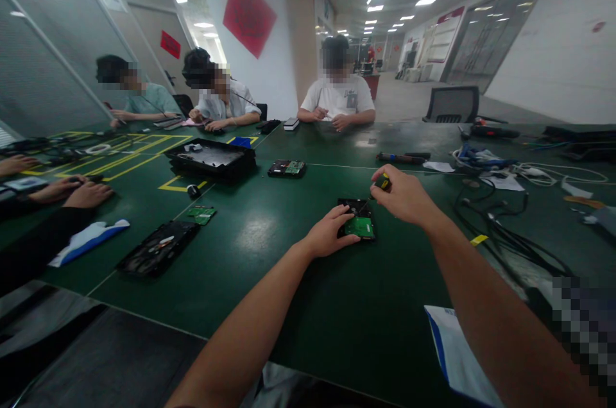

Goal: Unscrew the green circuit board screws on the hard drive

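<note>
A hard drive (360, 227) with a green circuit board and a black casing lies flat on the green table in front of me. My left hand (332, 231) grips its left side, thumb along the near edge and fingers across the top. In my right hand (400, 193) is a screwdriver (384, 181) with a yellow and black handle, held at a tilt. Its thin shaft slants down to the left toward the drive's far part. Whether the tip sits in a screw is too small to tell.
Farther off lies another hard drive (287, 169), left of it a black tray (212, 158). Nearer left are a black casing (158, 247) and a loose circuit board (202, 214). Cables (500, 222) cover the right side. A co-worker's hands (86, 192) rest at left; several people sit around the table.
</note>
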The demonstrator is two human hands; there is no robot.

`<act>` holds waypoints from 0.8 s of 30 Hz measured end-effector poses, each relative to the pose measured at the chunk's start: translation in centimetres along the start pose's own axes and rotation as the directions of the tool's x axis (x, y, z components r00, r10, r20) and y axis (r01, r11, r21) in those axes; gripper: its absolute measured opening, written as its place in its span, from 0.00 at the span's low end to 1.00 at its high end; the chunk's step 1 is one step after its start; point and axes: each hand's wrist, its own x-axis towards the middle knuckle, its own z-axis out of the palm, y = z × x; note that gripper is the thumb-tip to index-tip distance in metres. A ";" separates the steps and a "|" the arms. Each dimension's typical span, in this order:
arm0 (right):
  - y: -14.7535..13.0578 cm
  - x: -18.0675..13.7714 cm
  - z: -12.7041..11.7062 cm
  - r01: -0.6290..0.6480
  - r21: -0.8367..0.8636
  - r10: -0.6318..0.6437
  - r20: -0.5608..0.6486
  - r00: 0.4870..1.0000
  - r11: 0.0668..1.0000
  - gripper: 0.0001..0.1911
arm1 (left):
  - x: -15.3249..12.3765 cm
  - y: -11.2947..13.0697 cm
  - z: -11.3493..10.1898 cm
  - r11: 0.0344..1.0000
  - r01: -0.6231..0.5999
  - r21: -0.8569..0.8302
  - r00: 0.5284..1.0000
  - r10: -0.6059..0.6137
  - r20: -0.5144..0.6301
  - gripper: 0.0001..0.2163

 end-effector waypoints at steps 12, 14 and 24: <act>-0.5 -0.4 0.6 0.106 -0.021 -0.103 0.090 0.991 0.994 0.08 | 0.1 -0.6 0.4 0.999 -0.029 0.026 1.000 0.030 -0.009 0.34; -0.6 -0.4 0.7 0.115 -0.017 -0.113 0.093 0.989 0.993 0.08 | 0.1 -0.4 0.3 0.999 -0.027 0.030 1.000 0.027 -0.009 0.34; -0.4 -0.4 0.8 0.085 -0.005 -0.084 0.083 0.993 0.996 0.08 | 0.2 -0.4 0.3 1.000 -0.017 0.011 1.000 0.017 -0.001 0.33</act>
